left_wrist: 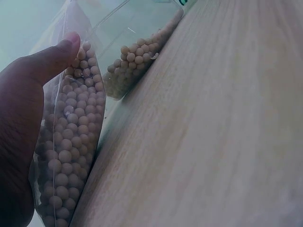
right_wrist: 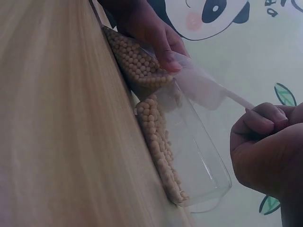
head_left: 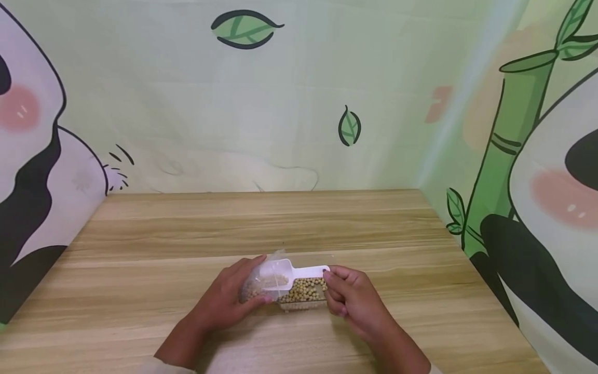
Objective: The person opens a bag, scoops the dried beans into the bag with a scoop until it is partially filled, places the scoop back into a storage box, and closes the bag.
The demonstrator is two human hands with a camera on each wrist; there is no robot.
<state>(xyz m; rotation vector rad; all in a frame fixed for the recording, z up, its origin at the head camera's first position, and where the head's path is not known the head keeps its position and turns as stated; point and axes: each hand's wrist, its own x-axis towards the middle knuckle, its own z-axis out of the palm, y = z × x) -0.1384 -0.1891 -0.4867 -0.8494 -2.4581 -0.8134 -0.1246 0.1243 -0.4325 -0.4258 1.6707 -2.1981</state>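
My left hand (head_left: pixel 224 298) grips a clear plastic bag (left_wrist: pixel 71 127) of round, pale soybeans, its thumb along the near side. Between the thumb and fingers of my right hand (head_left: pixel 357 301) is the handle end of a white scoop (head_left: pixel 310 272). The scoop's bowl overlaps the bag's mouth in the head view, with some pale beans showing in it. Below the handle stands a clear rectangular box (right_wrist: pixel 208 161), a layer of soybeans (head_left: pixel 302 291) along its bottom. The bag rests on the table right against the box's left end.
The wood-grain table (head_left: pixel 261 218) extends behind and to both sides of the hands. A pale green backdrop (head_left: pixel 280 104) with printed leaves, bamboo and pandas rises at the table's back edge and both sides.
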